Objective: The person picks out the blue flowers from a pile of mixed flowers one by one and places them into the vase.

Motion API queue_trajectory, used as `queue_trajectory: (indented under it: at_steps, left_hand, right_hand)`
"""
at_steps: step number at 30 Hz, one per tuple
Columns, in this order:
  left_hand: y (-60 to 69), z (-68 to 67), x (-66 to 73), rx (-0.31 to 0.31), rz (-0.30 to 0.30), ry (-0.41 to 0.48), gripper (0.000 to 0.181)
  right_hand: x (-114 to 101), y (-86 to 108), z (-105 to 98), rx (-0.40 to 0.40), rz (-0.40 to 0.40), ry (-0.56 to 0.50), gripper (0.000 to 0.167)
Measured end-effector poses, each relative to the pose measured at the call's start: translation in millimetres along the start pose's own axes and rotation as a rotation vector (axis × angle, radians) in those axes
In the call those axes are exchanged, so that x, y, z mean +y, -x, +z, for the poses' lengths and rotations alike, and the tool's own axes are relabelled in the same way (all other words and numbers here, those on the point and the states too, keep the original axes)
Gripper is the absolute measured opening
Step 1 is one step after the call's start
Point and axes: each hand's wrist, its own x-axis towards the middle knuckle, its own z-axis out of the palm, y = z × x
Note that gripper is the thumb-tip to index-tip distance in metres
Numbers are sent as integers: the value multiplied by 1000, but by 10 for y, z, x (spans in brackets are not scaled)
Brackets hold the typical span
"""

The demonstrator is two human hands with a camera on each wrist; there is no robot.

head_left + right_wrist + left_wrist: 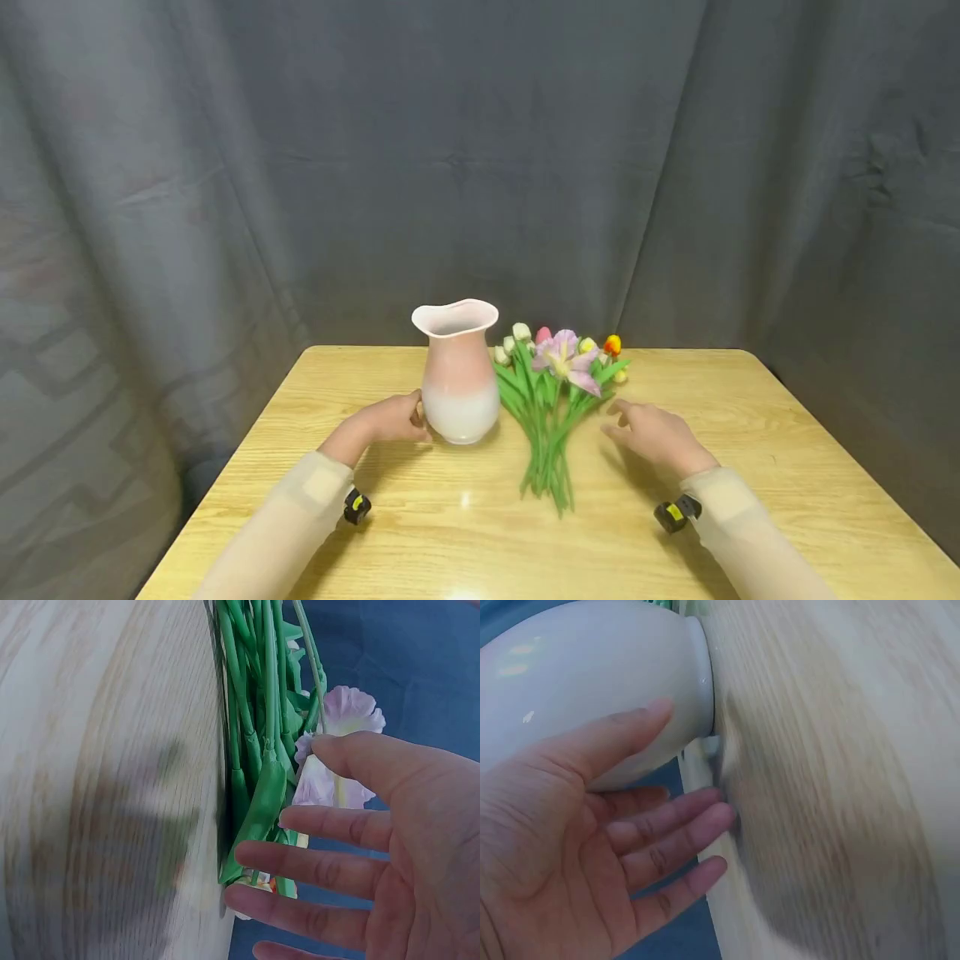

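A pink-and-white vase [461, 383] with a wavy rim stands upright on the table. At its left side is my left hand [393, 418], fingers loosely extended; in the left wrist view the thumb lies across the vase's lower body [600, 667], though I cannot tell whether it touches. Right of the vase lies a bunch of flowers [551, 417], with green stems toward me, white, yellow, pink and orange tulips and one big lilac bloom [567, 362]. My right hand [654, 435] hovers to its right, and the right wrist view shows its spread fingers beside the leaves [259, 817], gripping nothing.
The light wooden table [450, 542] has its far edge just behind the vase and flowers. Grey curtains [465, 167] hang behind and on both sides. A small black device [356, 506] is worn on the left wrist, another black device [677, 513] on the right.
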Motion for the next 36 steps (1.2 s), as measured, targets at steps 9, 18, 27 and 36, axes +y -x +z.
queue_trajectory:
  at_steps: [9, 18, 27, 36]
  left_hand:
    - [-96, 56, -44, -21, 146, 223, 78]
    - [-119, 97, -48, 15, 210, 306, 78]
    - [-126, 75, -21, 27, 209, 304, 78]
    - [-117, 77, -19, 27, 199, 307, 76]
  right_hand:
    - [-7, 4, -39, -3, 0, -2, 50]
    - [13, -13, -5, 17, -6, 11, 45]
    - [5, -22, -17, 14, -6, 6, 47]
    - [-106, -126, -77, 46, -41, 3, 45]
